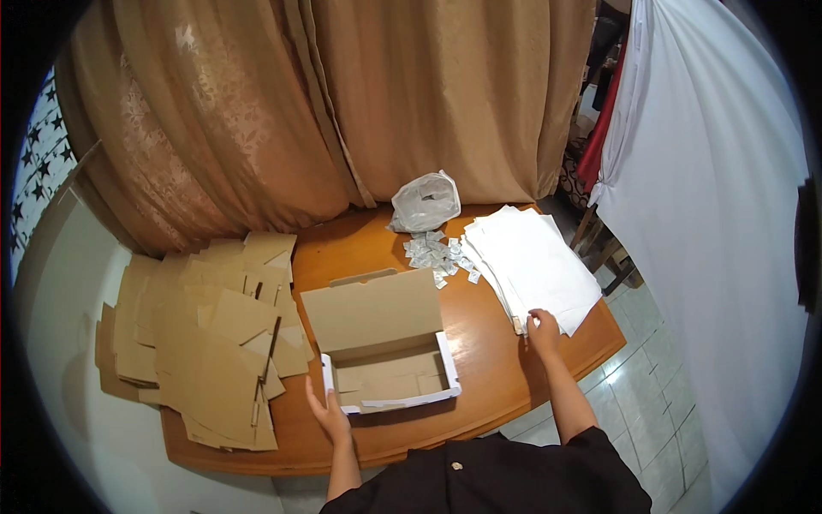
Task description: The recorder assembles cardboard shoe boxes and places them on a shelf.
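An open cardboard box (377, 396), white outside and brown inside, sits before me with its lid (372, 310) raised away from me. The inside shows bare brown cardboard. Beside its near left corner is my left hand (329, 417), its fingers apart and seemingly resting against the white side. To the right lies an uneven stack of white paper sheets (538, 267). My right hand (543, 332) is at the stack's near edge, thumb and fingers pinched on the paper there; how many sheets are between them cannot be seen.
Flattened brown cardboard pieces (210, 343) are heaped on the left of the wooden table (492, 373). Small clear-and-grey packets (432, 251) lie scattered behind the box, by a translucent plastic bag (425, 204). Brown curtains (428, 94) hang behind; a white cloth (702, 188) hangs at right.
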A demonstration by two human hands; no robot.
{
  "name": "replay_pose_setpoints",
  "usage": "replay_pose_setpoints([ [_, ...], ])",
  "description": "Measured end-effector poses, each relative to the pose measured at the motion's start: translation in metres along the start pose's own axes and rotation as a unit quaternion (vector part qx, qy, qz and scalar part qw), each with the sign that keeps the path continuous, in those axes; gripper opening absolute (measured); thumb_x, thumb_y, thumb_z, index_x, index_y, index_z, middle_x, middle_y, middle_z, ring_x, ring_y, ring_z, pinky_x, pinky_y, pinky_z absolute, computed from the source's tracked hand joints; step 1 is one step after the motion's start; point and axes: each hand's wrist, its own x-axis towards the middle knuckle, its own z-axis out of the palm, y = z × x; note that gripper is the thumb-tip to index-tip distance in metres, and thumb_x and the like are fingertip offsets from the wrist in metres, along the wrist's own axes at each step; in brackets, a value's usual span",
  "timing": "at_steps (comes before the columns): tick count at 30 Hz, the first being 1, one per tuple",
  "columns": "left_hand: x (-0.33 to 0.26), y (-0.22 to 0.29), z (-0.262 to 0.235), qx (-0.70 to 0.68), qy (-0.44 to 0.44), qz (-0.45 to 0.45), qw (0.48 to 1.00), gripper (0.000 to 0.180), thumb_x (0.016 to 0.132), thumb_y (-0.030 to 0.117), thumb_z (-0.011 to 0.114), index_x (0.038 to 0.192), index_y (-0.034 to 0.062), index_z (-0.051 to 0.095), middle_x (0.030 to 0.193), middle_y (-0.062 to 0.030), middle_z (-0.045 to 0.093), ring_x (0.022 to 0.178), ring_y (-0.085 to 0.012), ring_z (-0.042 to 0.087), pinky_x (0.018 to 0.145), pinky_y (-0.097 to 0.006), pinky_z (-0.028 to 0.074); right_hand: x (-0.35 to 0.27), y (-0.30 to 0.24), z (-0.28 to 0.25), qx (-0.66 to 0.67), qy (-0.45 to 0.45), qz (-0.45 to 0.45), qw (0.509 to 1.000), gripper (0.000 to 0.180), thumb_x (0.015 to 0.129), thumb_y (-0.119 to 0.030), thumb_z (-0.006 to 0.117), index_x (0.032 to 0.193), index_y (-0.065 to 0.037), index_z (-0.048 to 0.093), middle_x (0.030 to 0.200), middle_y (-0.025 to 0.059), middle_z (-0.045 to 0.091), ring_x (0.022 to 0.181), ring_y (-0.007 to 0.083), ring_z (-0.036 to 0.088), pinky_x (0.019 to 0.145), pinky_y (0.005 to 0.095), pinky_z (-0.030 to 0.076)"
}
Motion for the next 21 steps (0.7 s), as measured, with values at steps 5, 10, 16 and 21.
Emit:
replay_pose_setpoints([
  [5, -0.014, 0.042, 0.057, 0.055, 0.104, 0.153, 0.981, 0.043, 0.082, -0.002, 0.045, 0.125, -0.0011, 0.042, 0.131, -0.0152, 0.041, 0.128, -0.0272, 0.033, 0.107, -0.040, 0.020, 0.029, -0.008, -0.011, -0.259, -0.047, 0.038, 0.964, 0.036, 0.070, -0.027, 0.069, 0.094, -0.002, 0.060, 0.099, 0.0134, 0.058, 0.095, 0.0305, 0.055, 0.078, 0.0425, 0.047],
  [10, -0.031, 0.054, 0.116, -0.066, 0.050, 0.149, 0.985, 0.039, 0.080, -0.003, 0.047, 0.119, 0.0006, 0.045, 0.129, -0.0133, 0.043, 0.121, -0.0244, 0.040, 0.104, -0.036, 0.026, 0.038, 0.005, -0.007, -0.236, -0.092, -0.051, 0.966, 0.009, 0.072, -0.014, 0.062, 0.072, -0.004, 0.062, 0.075, 0.0137, 0.061, 0.073, 0.0321, 0.061, 0.063, 0.0419, 0.050],
  [16, -0.052, 0.063, 0.176, 0.004, -0.147, 0.197, 0.969, 0.033, 0.079, 0.002, 0.054, 0.112, -0.0010, 0.050, 0.111, -0.0125, 0.054, 0.105, -0.0237, 0.051, 0.095, -0.035, 0.037, 0.032, -0.016, -0.030, -0.157, -0.008, -0.093, 0.983, 0.013, 0.072, -0.015, 0.066, 0.065, -0.005, 0.063, 0.071, 0.0161, 0.062, 0.073, 0.0327, 0.059, 0.074, 0.0433, 0.045],
  [21, -0.058, 0.055, 0.237, 0.036, -0.379, -0.007, 0.925, 0.033, 0.085, 0.023, 0.059, 0.106, -0.0029, 0.054, 0.101, -0.0111, 0.058, 0.087, -0.0202, 0.058, 0.074, -0.031, 0.048, 0.018, -0.025, -0.034, -0.019, -0.001, -0.136, 0.990, 0.012, 0.072, -0.009, 0.064, 0.084, -0.010, 0.067, 0.087, 0.0039, 0.067, 0.086, 0.0232, 0.060, 0.097, 0.0528, 0.030],
])
